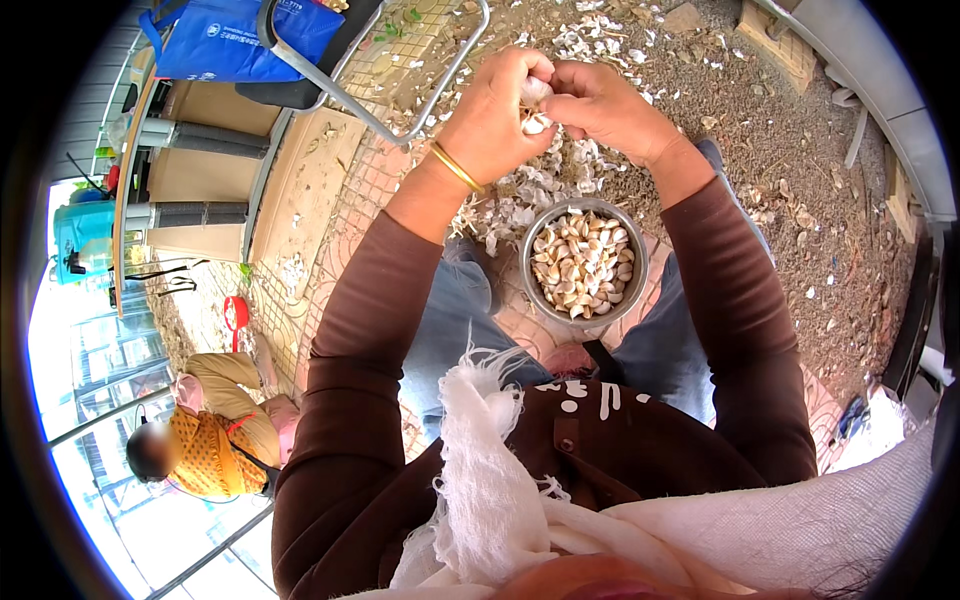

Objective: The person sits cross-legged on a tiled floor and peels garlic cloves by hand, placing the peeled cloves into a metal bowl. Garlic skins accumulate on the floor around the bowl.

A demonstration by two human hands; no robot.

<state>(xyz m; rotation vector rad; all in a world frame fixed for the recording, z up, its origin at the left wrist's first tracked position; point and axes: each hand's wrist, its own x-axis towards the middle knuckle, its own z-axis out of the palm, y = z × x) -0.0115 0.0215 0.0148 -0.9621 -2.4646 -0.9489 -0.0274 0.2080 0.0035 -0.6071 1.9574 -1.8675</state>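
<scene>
My left hand (499, 112) is closed around a partly broken garlic bulb (535, 91), with a few pale cloves showing low in the palm. The fingers of my right hand (604, 109) press on the same bulb from the other side, the thumb lying across its lower part. Below both hands, between my feet, a round metal bowl (639, 279) holds many separate garlic cloves (581, 262), their skins still on. Loose papery garlic skins (540, 187) lie in a heap on the ground between the hands and the bowl.
At upper left, a metal-framed chair (405, 136) carries a blue bag (247, 37) bearing writing. A table with a teal container (82, 232) stands beyond it. Another person (217, 450) sits at left near a red object (235, 313). Wooden pieces (780, 49) lie by the right wall.
</scene>
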